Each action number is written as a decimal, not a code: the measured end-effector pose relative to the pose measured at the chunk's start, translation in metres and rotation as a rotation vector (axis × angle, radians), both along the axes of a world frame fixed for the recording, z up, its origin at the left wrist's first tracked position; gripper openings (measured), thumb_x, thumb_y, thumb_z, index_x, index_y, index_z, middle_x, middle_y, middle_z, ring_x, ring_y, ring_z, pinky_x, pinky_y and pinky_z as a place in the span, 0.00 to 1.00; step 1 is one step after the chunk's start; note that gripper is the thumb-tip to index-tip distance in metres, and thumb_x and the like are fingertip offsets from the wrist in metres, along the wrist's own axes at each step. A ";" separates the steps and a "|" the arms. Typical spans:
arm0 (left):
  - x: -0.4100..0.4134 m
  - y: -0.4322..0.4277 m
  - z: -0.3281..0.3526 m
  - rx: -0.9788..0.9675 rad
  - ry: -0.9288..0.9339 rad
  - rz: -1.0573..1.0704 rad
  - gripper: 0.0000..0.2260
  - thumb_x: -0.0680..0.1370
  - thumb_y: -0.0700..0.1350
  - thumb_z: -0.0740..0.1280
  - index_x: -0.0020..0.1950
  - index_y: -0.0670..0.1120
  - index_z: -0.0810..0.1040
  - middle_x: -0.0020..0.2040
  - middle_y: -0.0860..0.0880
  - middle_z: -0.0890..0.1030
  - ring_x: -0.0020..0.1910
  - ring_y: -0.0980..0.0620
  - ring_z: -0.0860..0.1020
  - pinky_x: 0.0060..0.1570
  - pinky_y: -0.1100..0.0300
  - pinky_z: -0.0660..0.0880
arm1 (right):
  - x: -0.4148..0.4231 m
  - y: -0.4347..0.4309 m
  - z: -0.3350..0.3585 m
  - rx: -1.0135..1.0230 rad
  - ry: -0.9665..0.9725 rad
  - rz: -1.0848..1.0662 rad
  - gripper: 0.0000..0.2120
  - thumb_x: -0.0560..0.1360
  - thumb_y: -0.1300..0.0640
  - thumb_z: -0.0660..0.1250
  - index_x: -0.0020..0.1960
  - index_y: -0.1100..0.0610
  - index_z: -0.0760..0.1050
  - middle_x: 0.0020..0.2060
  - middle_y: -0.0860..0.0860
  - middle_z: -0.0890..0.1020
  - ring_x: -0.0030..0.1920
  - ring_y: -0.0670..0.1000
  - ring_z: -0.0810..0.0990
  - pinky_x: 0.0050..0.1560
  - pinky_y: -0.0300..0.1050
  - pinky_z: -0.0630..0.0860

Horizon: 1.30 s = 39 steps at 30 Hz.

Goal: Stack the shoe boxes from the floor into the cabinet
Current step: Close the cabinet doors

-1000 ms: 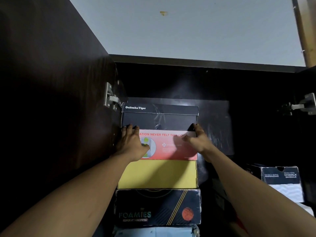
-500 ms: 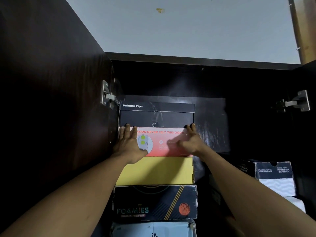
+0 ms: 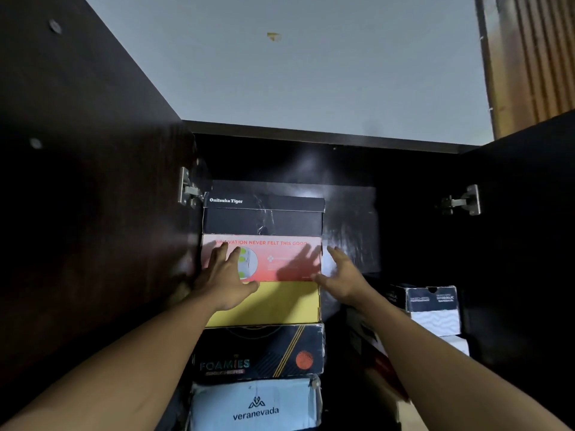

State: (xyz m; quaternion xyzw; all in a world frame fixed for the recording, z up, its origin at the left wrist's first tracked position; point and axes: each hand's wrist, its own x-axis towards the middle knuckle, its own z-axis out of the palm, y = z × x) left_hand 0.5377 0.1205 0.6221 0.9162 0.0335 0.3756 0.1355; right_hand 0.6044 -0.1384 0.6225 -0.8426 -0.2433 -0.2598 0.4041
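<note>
Both hands open, fingers spread, holding nothing. Left hand (image 3: 228, 276) lies flat over the front face of the red shoe box (image 3: 273, 259), low left part; touching or just off, can't tell. Right hand (image 3: 343, 279) is just beside the box's right front corner, apparently clear of it. Red box sits in the cabinet (image 3: 93, 213) stack, under the black Onitsuka Tiger box (image 3: 264, 217), on the yellow box (image 3: 280, 303). Its long axis presumably runs back into the cabinet, straight ahead of the hands. Left hand is nearer.

red box (image 3: 280, 259), yellow box (image 3: 280, 303), dark cabinet (image 3: 93, 213)
</note>
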 end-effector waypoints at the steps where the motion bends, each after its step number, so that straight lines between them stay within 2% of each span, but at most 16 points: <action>1: -0.009 -0.007 -0.005 -0.016 0.004 -0.014 0.44 0.73 0.63 0.69 0.81 0.50 0.52 0.81 0.51 0.46 0.80 0.52 0.47 0.74 0.51 0.60 | -0.013 -0.005 -0.004 0.006 0.022 -0.002 0.42 0.75 0.50 0.73 0.80 0.56 0.53 0.80 0.54 0.53 0.80 0.54 0.54 0.78 0.49 0.55; 4: -0.038 -0.035 -0.022 -0.049 0.039 -0.095 0.42 0.74 0.61 0.69 0.81 0.49 0.53 0.82 0.50 0.46 0.80 0.51 0.49 0.75 0.53 0.59 | -0.054 -0.022 -0.014 0.016 0.065 -0.008 0.40 0.75 0.51 0.73 0.79 0.57 0.57 0.78 0.57 0.59 0.77 0.55 0.61 0.76 0.49 0.61; 6: -0.058 -0.058 -0.035 -0.083 0.059 -0.179 0.41 0.74 0.61 0.70 0.80 0.49 0.55 0.82 0.49 0.48 0.80 0.50 0.50 0.76 0.53 0.58 | -0.087 -0.039 -0.024 0.038 0.090 -0.021 0.39 0.75 0.52 0.73 0.79 0.59 0.59 0.76 0.57 0.64 0.74 0.55 0.67 0.73 0.44 0.65; 9: -0.093 -0.098 -0.063 -0.159 0.131 -0.306 0.40 0.73 0.60 0.71 0.80 0.50 0.57 0.81 0.49 0.52 0.79 0.49 0.54 0.75 0.53 0.59 | -0.136 -0.074 -0.052 0.082 0.150 -0.060 0.38 0.75 0.54 0.74 0.78 0.58 0.59 0.74 0.54 0.68 0.72 0.53 0.69 0.66 0.38 0.66; 12: -0.126 -0.131 -0.093 -0.206 0.149 -0.379 0.38 0.73 0.58 0.72 0.78 0.47 0.61 0.78 0.49 0.59 0.77 0.50 0.60 0.72 0.61 0.58 | -0.182 -0.107 -0.083 0.047 0.211 -0.100 0.37 0.75 0.50 0.73 0.78 0.53 0.60 0.72 0.52 0.70 0.72 0.54 0.70 0.60 0.39 0.66; 14: -0.143 -0.147 -0.104 -0.240 0.196 -0.413 0.40 0.73 0.60 0.72 0.79 0.47 0.59 0.79 0.48 0.57 0.78 0.50 0.58 0.74 0.58 0.57 | -0.210 -0.127 -0.095 0.015 0.261 -0.157 0.38 0.75 0.48 0.73 0.79 0.52 0.59 0.73 0.52 0.69 0.71 0.55 0.70 0.61 0.41 0.67; 17: -0.165 -0.172 -0.123 -0.253 0.251 -0.467 0.42 0.70 0.65 0.70 0.78 0.49 0.60 0.79 0.48 0.59 0.77 0.49 0.61 0.73 0.51 0.63 | -0.247 -0.154 -0.115 -0.010 0.288 -0.241 0.40 0.72 0.45 0.74 0.78 0.53 0.61 0.73 0.52 0.70 0.74 0.55 0.68 0.71 0.48 0.68; 19: -0.180 -0.193 -0.141 -0.277 0.297 -0.502 0.41 0.71 0.62 0.71 0.78 0.48 0.60 0.79 0.48 0.60 0.77 0.48 0.61 0.73 0.52 0.63 | -0.273 -0.174 -0.134 -0.010 0.310 -0.304 0.37 0.72 0.48 0.74 0.77 0.53 0.64 0.69 0.51 0.74 0.72 0.54 0.71 0.68 0.45 0.69; 21: -0.194 -0.216 -0.160 -0.285 0.324 -0.571 0.39 0.69 0.63 0.71 0.76 0.50 0.65 0.74 0.49 0.66 0.74 0.47 0.66 0.71 0.54 0.66 | -0.303 -0.192 -0.153 0.003 0.349 -0.363 0.35 0.74 0.51 0.74 0.76 0.55 0.64 0.66 0.52 0.75 0.69 0.53 0.74 0.62 0.40 0.70; 23: -0.203 -0.239 -0.176 -0.295 0.343 -0.621 0.37 0.67 0.65 0.70 0.72 0.52 0.69 0.70 0.50 0.70 0.70 0.48 0.71 0.68 0.53 0.70 | -0.326 -0.209 -0.169 0.019 0.367 -0.428 0.36 0.75 0.50 0.73 0.77 0.55 0.62 0.69 0.54 0.74 0.69 0.53 0.73 0.64 0.42 0.70; 25: -0.213 -0.265 -0.194 -0.297 0.379 -0.663 0.38 0.70 0.62 0.72 0.76 0.50 0.65 0.74 0.49 0.66 0.73 0.48 0.67 0.70 0.51 0.67 | -0.350 -0.223 -0.185 0.032 0.379 -0.486 0.37 0.74 0.49 0.74 0.78 0.55 0.61 0.71 0.56 0.72 0.70 0.54 0.73 0.67 0.45 0.70; 28: -0.230 -0.304 -0.232 -0.262 0.477 -0.742 0.39 0.73 0.59 0.72 0.78 0.49 0.60 0.79 0.49 0.59 0.76 0.47 0.62 0.72 0.52 0.64 | -0.384 -0.246 -0.221 0.086 0.450 -0.583 0.37 0.75 0.51 0.73 0.78 0.56 0.61 0.71 0.57 0.72 0.69 0.55 0.73 0.65 0.46 0.70; 31: -0.241 -0.336 -0.271 -0.245 0.549 -0.834 0.38 0.74 0.59 0.71 0.79 0.49 0.59 0.79 0.49 0.57 0.76 0.47 0.62 0.71 0.53 0.64 | -0.419 -0.264 -0.254 0.101 0.530 -0.654 0.34 0.76 0.54 0.72 0.77 0.59 0.62 0.62 0.53 0.76 0.60 0.53 0.77 0.57 0.43 0.72; 32: -0.243 -0.346 -0.282 -0.236 0.574 -0.857 0.38 0.75 0.59 0.71 0.79 0.49 0.58 0.79 0.49 0.57 0.76 0.47 0.61 0.71 0.53 0.64 | -0.426 -0.271 -0.264 0.114 0.554 -0.686 0.33 0.76 0.55 0.72 0.76 0.60 0.63 0.60 0.54 0.77 0.59 0.53 0.77 0.56 0.44 0.72; 34: -0.245 -0.363 -0.300 -0.210 0.614 -0.905 0.38 0.75 0.59 0.70 0.79 0.49 0.58 0.79 0.49 0.57 0.77 0.47 0.61 0.71 0.53 0.64 | -0.438 -0.283 -0.282 0.125 0.578 -0.747 0.30 0.76 0.57 0.72 0.74 0.62 0.66 0.64 0.59 0.78 0.61 0.57 0.77 0.57 0.48 0.73; 39: -0.252 -0.395 -0.352 -0.183 0.712 -0.975 0.38 0.76 0.59 0.70 0.80 0.48 0.57 0.80 0.49 0.56 0.77 0.48 0.60 0.70 0.54 0.63 | -0.460 -0.306 -0.336 0.179 0.657 -0.851 0.35 0.75 0.53 0.72 0.77 0.57 0.62 0.68 0.58 0.74 0.67 0.55 0.75 0.55 0.42 0.71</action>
